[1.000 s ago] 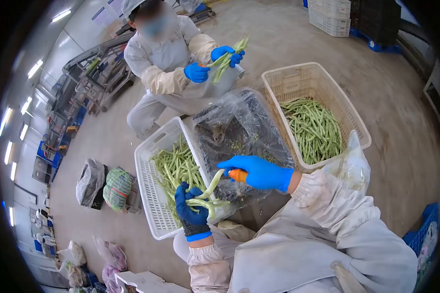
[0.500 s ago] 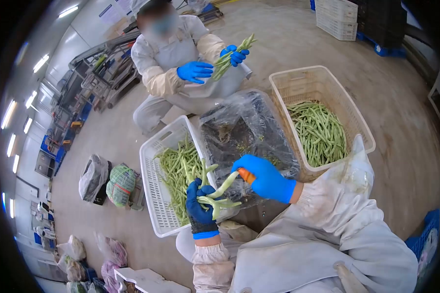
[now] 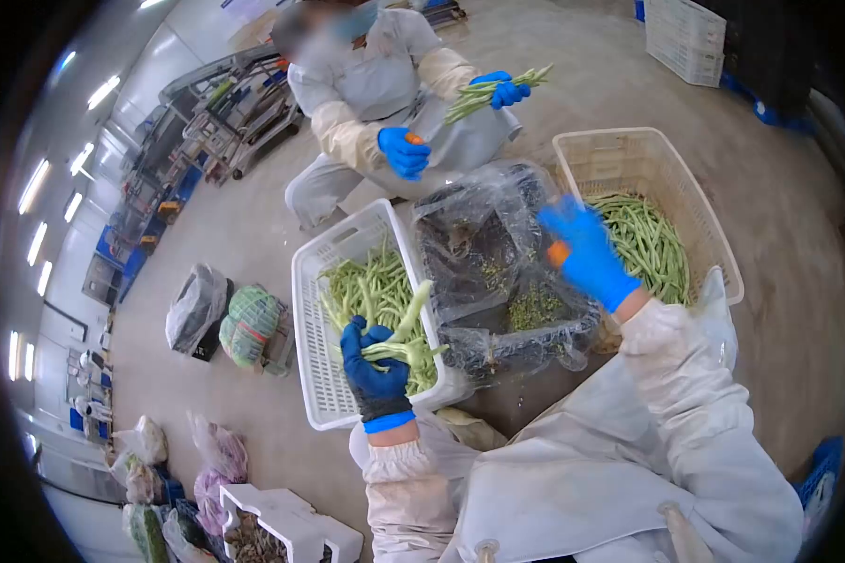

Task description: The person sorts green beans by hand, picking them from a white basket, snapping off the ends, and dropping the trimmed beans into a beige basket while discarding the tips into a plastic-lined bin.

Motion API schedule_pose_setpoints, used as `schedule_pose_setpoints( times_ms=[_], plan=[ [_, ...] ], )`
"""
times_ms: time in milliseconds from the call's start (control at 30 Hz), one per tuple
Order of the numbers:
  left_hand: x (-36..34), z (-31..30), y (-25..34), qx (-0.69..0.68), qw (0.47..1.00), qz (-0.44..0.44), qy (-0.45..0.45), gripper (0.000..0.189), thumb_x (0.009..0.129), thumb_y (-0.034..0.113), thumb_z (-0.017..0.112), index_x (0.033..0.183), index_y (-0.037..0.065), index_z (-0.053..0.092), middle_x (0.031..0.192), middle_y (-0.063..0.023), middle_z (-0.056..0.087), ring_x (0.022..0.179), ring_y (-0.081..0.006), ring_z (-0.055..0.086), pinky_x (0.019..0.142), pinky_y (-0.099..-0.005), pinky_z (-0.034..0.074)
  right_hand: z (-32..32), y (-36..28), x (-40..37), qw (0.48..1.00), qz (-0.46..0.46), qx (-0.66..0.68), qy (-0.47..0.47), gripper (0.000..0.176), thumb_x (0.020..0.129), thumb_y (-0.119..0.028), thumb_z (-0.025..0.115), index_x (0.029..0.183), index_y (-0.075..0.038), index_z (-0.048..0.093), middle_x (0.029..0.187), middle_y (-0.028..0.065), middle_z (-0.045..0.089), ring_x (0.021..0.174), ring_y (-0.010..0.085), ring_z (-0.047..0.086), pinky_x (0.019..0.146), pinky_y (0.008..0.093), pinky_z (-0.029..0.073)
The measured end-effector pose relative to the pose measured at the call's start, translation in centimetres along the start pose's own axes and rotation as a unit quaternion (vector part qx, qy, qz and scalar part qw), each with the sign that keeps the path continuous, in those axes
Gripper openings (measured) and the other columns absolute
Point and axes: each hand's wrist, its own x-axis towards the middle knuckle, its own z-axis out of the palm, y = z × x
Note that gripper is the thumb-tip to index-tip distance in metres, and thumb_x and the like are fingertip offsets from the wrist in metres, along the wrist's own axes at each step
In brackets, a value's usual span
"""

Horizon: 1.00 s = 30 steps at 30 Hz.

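Note:
My left hand [image 3: 376,368], in a dark blue glove, is wrapped round a few pale green beans [image 3: 406,338] whose ends stick out past the fingers. It hovers over the near edge of a white crate [image 3: 325,375] heaped with green beans [image 3: 371,281]. My right hand [image 3: 587,251], in a bright blue glove and smeared by motion, is closed on a small orange-handled tool [image 3: 559,253]; its working end cannot be made out. That hand hangs between a plastic-lined dark bin [image 3: 460,310], with green trimmings inside, and a beige crate [image 3: 723,246] holding more green beans [image 3: 643,239].
Opposite me sits a person with a bunch of beans [image 3: 483,97] in one gloved hand and a small orange item [image 3: 414,138] in the other. A wrapped green bundle [image 3: 252,324], bagged produce [image 3: 218,446] and a white foam box [image 3: 296,521] stand on the floor at left.
My right hand has swung away from the beans, up and right towards the beige crate. My left hand still holds its beans. The person's hands opposite have moved apart.

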Motion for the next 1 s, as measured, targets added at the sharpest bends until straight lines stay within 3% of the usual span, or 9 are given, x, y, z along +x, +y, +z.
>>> schedule_pose_setpoints(
  times_ms=[33, 167, 233, 333, 567, 733, 833, 933, 1000],
  plan=[
    [-0.7, 1.1, -0.9, 0.273, 0.941, 0.200, -0.022, 0.017, 0.088, 0.019, 0.057, 0.101, 0.007, 0.055, 0.066, -0.0030, 0.053, 0.065, -0.0120, 0.054, 0.057, -0.0246, 0.045, 0.7, -1.7, -0.5, 0.989, 0.022, 0.132, -0.061, 0.036, 0.083, -0.005, 0.056, 0.119, -0.005, 0.055, 0.107, 0.0180, 0.057, 0.101, 0.0337, 0.055, 0.088, 0.0393, 0.043],
    [-0.2, 2.5, -0.7, -0.283, 0.920, -0.254, 0.096, 0.015, 0.089, 0.017, 0.053, 0.099, 0.005, 0.052, 0.065, 0.0012, 0.048, 0.059, -0.0099, 0.049, 0.052, -0.0226, 0.042, 1.5, -10.4, -1.0, 0.902, 0.054, 0.365, -0.226, 0.036, 0.085, -0.012, 0.054, 0.121, -0.007, 0.053, 0.103, 0.0174, 0.057, 0.097, 0.0346, 0.056, 0.083, 0.0406, 0.046],
    [-0.7, 0.2, -2.8, -0.331, 0.916, -0.227, -0.025, 0.035, 0.084, 0.009, 0.060, 0.115, 0.000, 0.046, 0.079, -0.0038, 0.059, 0.072, -0.0121, 0.057, 0.066, -0.0252, 0.047, 2.8, -11.6, -1.2, 0.921, -0.019, 0.294, -0.256, 0.025, 0.085, -0.016, 0.055, 0.108, -0.005, 0.058, 0.094, 0.0169, 0.058, 0.089, 0.0350, 0.058, 0.075, 0.0430, 0.047],
    [-1.7, 1.3, -2.6, 0.307, 0.947, 0.068, -0.068, 0.042, 0.075, -0.004, 0.064, 0.114, 0.000, 0.048, 0.075, -0.0027, 0.056, 0.071, -0.0113, 0.056, 0.065, -0.0250, 0.048, 4.0, -11.8, -1.6, 0.915, -0.008, 0.304, -0.267, 0.015, 0.085, -0.016, 0.056, 0.093, -0.004, 0.058, 0.085, 0.0167, 0.059, 0.080, 0.0359, 0.059, 0.068, 0.0444, 0.047],
    [-2.2, 1.5, -2.7, 0.343, 0.929, 0.127, -0.059, 0.038, 0.079, -0.001, 0.061, 0.115, 0.000, 0.049, 0.073, -0.0016, 0.054, 0.068, -0.0111, 0.055, 0.063, -0.0243, 0.047, 3.7, -12.7, -2.3, 0.894, 0.030, 0.234, -0.380, 0.011, 0.081, -0.014, 0.057, 0.086, -0.005, 0.059, 0.080, 0.0179, 0.060, 0.075, 0.0381, 0.060, 0.064, 0.0462, 0.047],
    [-1.9, 0.4, -5.3, 0.320, 0.941, 0.108, -0.009, 0.035, 0.082, 0.002, 0.056, 0.115, -0.001, 0.049, 0.071, -0.0005, 0.052, 0.064, -0.0104, 0.053, 0.059, -0.0232, 0.046, 6.5, -12.0, -4.8, 0.942, 0.132, 0.249, -0.183, 0.010, 0.078, -0.010, 0.057, 0.084, -0.003, 0.061, 0.076, 0.0190, 0.062, 0.070, 0.0329, 0.063, 0.062, 0.0425, 0.049],
    [-1.9, 1.0, -4.3, 0.272, 0.958, 0.086, 0.037, 0.036, 0.082, 0.001, 0.053, 0.118, 0.000, 0.048, 0.072, -0.0018, 0.052, 0.064, -0.0118, 0.053, 0.058, -0.0236, 0.046, 9.4, -6.2, -6.6, 0.709, 0.450, 0.537, -0.074, 0.010, 0.079, -0.008, 0.058, 0.084, -0.002, 0.064, 0.072, 0.0118, 0.062, 0.066, 0.0202, 0.061, 0.057, 0.0327, 0.049],
    [-1.1, 0.7, -2.7, 0.351, 0.923, 0.137, 0.071, 0.030, 0.083, 0.004, 0.054, 0.113, 0.000, 0.050, 0.074, -0.0030, 0.054, 0.066, -0.0123, 0.055, 0.059, -0.0238, 0.046, 9.6, 0.4, -8.7, 0.954, 0.262, 0.093, -0.113, 0.022, 0.077, -0.010, 0.061, 0.097, -0.001, 0.062, 0.083, 0.0182, 0.062, 0.073, 0.0330, 0.061, 0.067, 0.0417, 0.049],
    [-0.9, 0.6, -2.8, 0.452, 0.869, 0.182, 0.085, 0.039, 0.080, 0.000, 0.054, 0.118, -0.001, 0.048, 0.088, -0.0097, 0.060, 0.078, -0.0171, 0.062, 0.070, -0.0277, 0.051, 7.5, -2.0, -6.5, 0.977, 0.177, 0.078, -0.092, 0.024, 0.077, -0.011, 0.061, 0.100, -0.002, 0.062, 0.088, 0.0197, 0.062, 0.079, 0.0355, 0.060, 0.072, 0.0419, 0.048]
  ],
)
